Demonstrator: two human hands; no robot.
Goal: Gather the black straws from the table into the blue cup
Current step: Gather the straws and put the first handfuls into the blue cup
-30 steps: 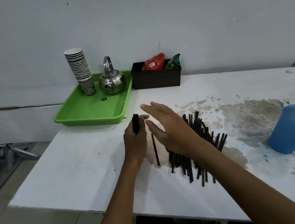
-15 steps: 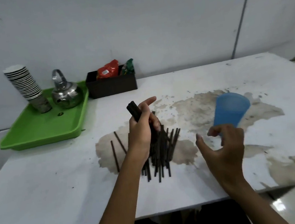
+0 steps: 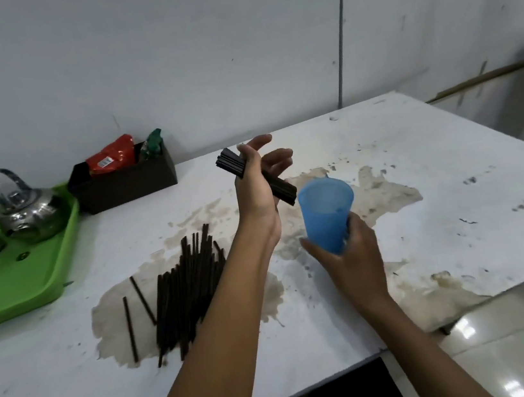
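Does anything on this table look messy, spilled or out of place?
Yes. Broad brownish stains spread across the white table, like a dried spill, and black straws lie scattered over one patch. The kettle sits in its green tray, nothing tipped.

straw bundle (image 3: 277, 186) in left hand (image 3: 257, 185) sits just left of the cup (image 3: 327, 214) in right hand (image 3: 349, 256), loose straws (image 3: 186, 289) on table (image 3: 423, 209) further left.

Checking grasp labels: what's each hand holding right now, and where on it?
Left hand grips a bundle of black straws around its middle. Right hand holds the blue cup by its lower part.
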